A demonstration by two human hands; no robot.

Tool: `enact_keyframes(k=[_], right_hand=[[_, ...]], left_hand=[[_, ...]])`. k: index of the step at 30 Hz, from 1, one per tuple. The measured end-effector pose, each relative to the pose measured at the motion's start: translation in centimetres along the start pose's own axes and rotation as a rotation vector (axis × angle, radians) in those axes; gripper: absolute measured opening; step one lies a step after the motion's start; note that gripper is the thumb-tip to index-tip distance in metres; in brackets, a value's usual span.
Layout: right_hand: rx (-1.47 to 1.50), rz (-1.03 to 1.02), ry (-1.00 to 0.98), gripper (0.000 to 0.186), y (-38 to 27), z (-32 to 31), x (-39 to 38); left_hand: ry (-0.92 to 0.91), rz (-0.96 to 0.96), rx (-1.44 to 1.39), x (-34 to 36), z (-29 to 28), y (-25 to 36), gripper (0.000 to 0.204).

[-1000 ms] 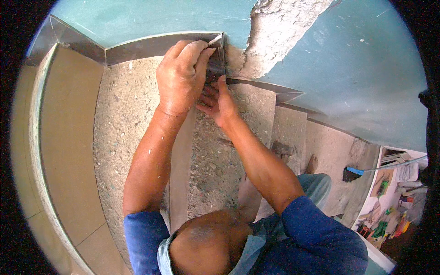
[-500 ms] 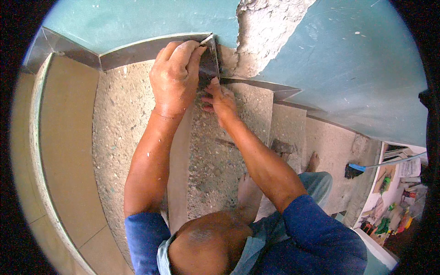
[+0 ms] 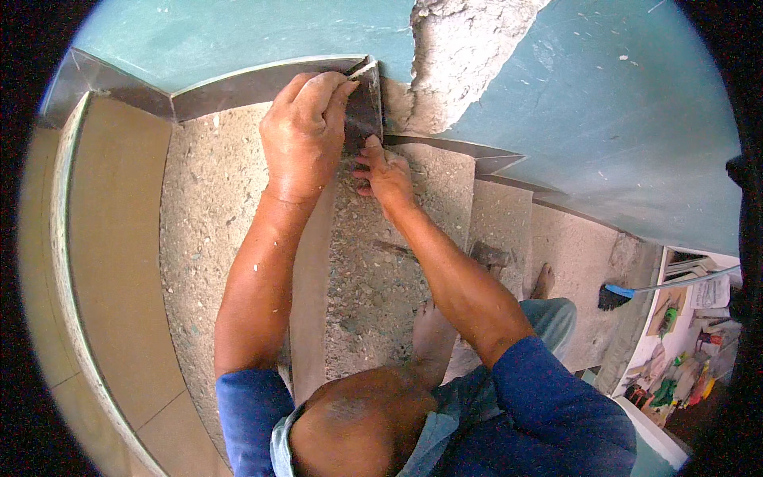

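A dark skirting tile point(image 3: 366, 107) stands on edge against the wall, at the corner where the stair drops to a lower step. My left hand point(image 3: 306, 131) is closed on its upper edge, the fingers bent over the top. Lower down, my right hand point(image 3: 387, 176) has its thumb pressed to the tile's lower right edge; its other fingers are curled beneath. A row of dark skirting point(image 3: 246, 85) runs leftward from the tile, and a narrow gap shows between them at the top. My left hand hides part of this joint.
Rough concrete steps point(image 3: 214, 207) go down to the right, beside tan tiled steps point(image 3: 119, 238) at left. Bare plaster point(image 3: 461, 63) breaks the blue-green wall point(image 3: 604, 103). A hammer point(image 3: 490, 254) lies behind my right forearm. A blue-headed broom point(image 3: 616, 294) and clutter point(image 3: 675, 381) are farther right.
The tile's top has shifted slightly to the right, and the gap at the joint looks a little wider. Both hands stay in nearly the same place on it.
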State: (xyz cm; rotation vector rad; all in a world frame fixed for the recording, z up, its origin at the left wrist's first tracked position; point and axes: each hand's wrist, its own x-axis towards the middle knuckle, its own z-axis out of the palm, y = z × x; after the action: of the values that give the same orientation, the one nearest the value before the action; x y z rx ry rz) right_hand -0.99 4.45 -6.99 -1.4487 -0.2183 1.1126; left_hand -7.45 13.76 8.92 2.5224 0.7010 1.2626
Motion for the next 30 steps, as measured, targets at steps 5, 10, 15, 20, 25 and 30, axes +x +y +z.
enact_keyframes(k=[5, 10, 15, 20, 25, 30], right_hand=[[-0.056, -0.041, 0.009, 0.079, 0.6, -0.5, 1.0], [-0.091, -0.109, 0.002, 0.076, 0.5, -0.5, 1.4], [-0.083, -0.103, 0.001, 0.077, 0.0, -0.3, 1.0], [-0.128, -0.102, 0.024, 0.078, 0.0, -0.5, 1.8], [-0.174, -0.087, 0.027, 0.077, -0.1, -0.6, 2.6], [-0.012, -0.016, -0.025, 0.08, -1.7, -1.2, 1.0]], left_hand=[[0.004, -0.03, 0.01, 0.0, -0.1, 0.3, 0.022], [-0.028, -0.056, 0.087, 0.1, 0.2, 1.2, 0.039], [-0.017, -0.128, 0.09, 0.1, 0.5, 1.4, 0.036], [-0.011, -0.058, 0.09, -0.1, 0.5, 0.7, 0.029], [0.008, -0.105, 0.046, -0.3, 0.5, 0.2, 0.026], [-0.01, -0.257, 0.018, -0.5, 0.0, 0.2, 0.024]])
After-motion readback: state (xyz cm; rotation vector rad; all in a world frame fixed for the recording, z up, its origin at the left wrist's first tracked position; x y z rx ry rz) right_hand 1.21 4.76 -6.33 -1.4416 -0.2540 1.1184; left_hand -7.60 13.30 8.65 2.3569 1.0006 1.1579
